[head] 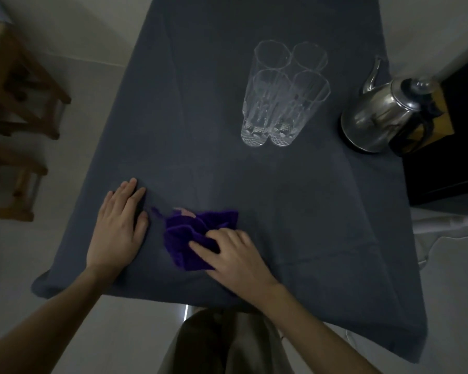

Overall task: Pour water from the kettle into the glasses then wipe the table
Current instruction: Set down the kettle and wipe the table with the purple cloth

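Under the flat left hand (116, 228) lies a matt grey tablecloth (295, 211), lightly creased. Beneath the right hand's fingers (200, 249) bunches a fuzzy purple cloth (184, 236). Beyond the fingertips stand clear cut-glass tumblers (278, 95) and a glossy metal kettle (376, 117).

Four glasses (284, 93), one kettle (381, 117), one purple cloth (197, 236) and two wooden stools (19, 85) are counted.

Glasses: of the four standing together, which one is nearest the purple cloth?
The front-left glass, in the row closer to the person. Its base sits nearest the purple cloth; its front-row neighbour stands further right.
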Motion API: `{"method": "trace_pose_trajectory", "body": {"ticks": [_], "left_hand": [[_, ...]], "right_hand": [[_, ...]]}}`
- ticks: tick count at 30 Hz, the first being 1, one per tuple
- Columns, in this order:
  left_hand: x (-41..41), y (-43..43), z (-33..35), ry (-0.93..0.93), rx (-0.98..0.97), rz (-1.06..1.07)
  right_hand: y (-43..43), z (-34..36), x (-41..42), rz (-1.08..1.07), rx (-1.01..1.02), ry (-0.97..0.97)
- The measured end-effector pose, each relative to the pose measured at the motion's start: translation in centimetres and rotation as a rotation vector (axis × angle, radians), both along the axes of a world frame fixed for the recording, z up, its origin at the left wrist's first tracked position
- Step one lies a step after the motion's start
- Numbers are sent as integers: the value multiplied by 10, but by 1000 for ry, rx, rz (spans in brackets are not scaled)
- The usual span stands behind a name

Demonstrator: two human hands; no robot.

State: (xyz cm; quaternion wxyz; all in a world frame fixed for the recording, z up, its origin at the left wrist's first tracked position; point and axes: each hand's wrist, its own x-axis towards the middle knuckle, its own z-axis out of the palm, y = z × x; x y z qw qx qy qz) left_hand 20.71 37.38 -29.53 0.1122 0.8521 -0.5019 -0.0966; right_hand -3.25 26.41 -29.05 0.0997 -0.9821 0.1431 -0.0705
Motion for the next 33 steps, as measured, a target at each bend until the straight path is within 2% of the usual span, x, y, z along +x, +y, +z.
{"method": "trace_pose_trajectory", "body": {"ticks": [4,11,13,17,21,25,30,33], "left_hand": [[-1,0,-1,4,-6,3],[-2,-2,2,1,-10,1],[-2,-2,1,-4,-8,4],[-1,-2,-1,-15,0,4],[-2,-2,-1,-21,2,9],[-2,-1,0,-16,-6,14],[-2,-1,2,-18,10,13],[-2,-1,3,-19,15,8]], "right_hand": [[-57,3,-76,-173,-49,36],[-131,17,-179,-830,-62,156],[-134,12,-177,-948,-20,106],[-135,3,-150,-969,149,-78],[-133,0,-103,-855,197,-178],[-102,-6,-18,-522,170,-200],[-54,-1,54,44,56,-27],[-68,3,46,139,-32,18]]}}
